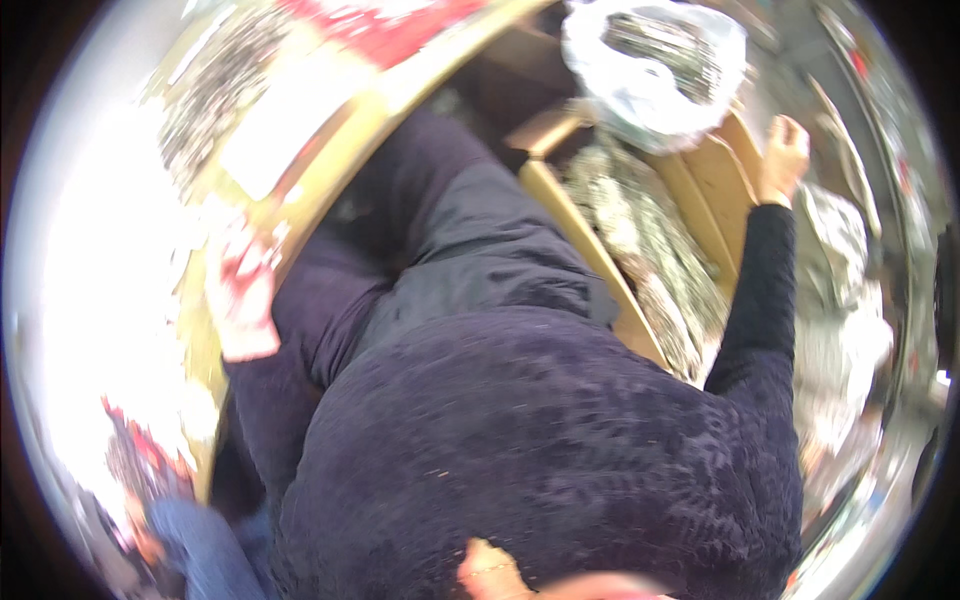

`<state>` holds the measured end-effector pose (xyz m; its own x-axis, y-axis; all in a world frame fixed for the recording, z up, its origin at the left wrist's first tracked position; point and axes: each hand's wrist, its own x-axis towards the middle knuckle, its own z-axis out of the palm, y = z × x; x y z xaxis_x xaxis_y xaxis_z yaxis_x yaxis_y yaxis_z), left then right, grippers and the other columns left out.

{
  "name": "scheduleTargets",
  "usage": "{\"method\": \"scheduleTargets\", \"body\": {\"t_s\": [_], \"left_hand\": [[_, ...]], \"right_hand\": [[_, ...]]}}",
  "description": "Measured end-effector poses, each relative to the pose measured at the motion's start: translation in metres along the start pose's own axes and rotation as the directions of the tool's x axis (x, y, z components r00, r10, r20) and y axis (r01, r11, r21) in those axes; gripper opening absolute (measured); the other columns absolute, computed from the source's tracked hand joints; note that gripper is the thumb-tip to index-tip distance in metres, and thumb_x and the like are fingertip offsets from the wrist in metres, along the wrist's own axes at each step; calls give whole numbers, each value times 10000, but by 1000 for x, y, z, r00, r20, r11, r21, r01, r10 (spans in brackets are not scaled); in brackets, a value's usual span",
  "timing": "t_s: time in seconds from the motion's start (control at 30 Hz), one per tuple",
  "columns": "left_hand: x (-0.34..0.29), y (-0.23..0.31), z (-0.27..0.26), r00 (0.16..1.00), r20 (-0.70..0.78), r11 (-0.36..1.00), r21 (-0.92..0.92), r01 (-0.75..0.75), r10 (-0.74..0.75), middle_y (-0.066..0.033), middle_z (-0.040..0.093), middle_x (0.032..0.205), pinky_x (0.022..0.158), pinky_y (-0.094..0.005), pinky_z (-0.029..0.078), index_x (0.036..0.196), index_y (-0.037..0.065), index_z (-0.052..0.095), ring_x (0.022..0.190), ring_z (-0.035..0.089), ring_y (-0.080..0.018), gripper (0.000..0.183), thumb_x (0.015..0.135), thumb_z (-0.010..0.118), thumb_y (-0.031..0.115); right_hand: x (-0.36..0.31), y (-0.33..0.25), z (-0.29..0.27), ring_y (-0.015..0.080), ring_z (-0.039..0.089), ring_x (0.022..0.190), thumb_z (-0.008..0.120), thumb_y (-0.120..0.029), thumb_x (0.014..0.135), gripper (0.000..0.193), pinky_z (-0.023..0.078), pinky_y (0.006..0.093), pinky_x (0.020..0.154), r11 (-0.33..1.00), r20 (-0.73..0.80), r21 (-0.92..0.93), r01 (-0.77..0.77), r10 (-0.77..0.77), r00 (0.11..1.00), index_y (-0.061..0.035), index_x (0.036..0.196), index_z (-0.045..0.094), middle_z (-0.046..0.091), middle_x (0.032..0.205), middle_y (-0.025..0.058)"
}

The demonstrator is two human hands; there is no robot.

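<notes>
My left hand [243,285] is at the edge of the light wood-coloured table [350,160], near a white flat piece [285,145]. Motion smears its fingers, so what it holds, if anything, does not show. Out to the right, my right hand [786,155] is raised with curled fingers, beside a cardboard box [590,245]. The inside of that hand is hidden. Grey-green speckled bundles [655,240] lie in the box. At its far end, a white translucent plastic bag [620,95] holds similar dark speckled material [670,50].
On the table lie a grey speckled heap [215,95] and something red [390,25]. At the lower left, another person's blue-clothed limb [205,550] shows near the table. Pale plastic-wrapped bundles [840,320] are at the right, beyond my right arm.
</notes>
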<state>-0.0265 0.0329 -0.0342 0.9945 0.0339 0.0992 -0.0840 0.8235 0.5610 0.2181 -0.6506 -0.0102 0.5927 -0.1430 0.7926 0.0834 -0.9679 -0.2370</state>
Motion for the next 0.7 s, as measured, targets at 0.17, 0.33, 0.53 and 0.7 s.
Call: {"method": "scheduleTargets", "body": {"t_s": [0.17,0.33,0.53,0.7], "left_hand": [[-1,-13,25,931,-321,968,230,-102,175,-135,589,1089,550,-193,425,1282,22,477,704,503,-69,405,909,622,92],[0,-18,35,943,-285,983,104,-151,175,-181,613,1090,579,-236,502,1286,33,485,707,552,-99,406,908,621,89],[-6,-18,32,969,-228,993,-52,-104,90,-195,612,1105,614,-255,543,1270,12,479,719,604,-126,380,922,608,95],[0,-19,39,969,-219,992,-18,-124,117,-203,617,1093,585,-258,551,1222,-14,506,686,617,-136,335,918,609,83]], "right_hand": [[5,-233,-1,99,614,853,643,-104,919,145,488,237,776,596,132,803,13,-199,971,-41,1047,667,673,948,35],[-41,-396,18,217,633,801,691,-91,846,128,501,309,722,236,16,949,207,-695,719,-38,961,672,642,857,97],[-58,-450,68,263,625,837,667,-137,846,139,497,337,749,272,150,959,82,-731,665,-46,950,671,630,849,106],[-62,-450,76,271,621,826,653,-158,851,126,506,338,749,316,114,918,240,-789,604,-75,944,673,624,860,98]]}}
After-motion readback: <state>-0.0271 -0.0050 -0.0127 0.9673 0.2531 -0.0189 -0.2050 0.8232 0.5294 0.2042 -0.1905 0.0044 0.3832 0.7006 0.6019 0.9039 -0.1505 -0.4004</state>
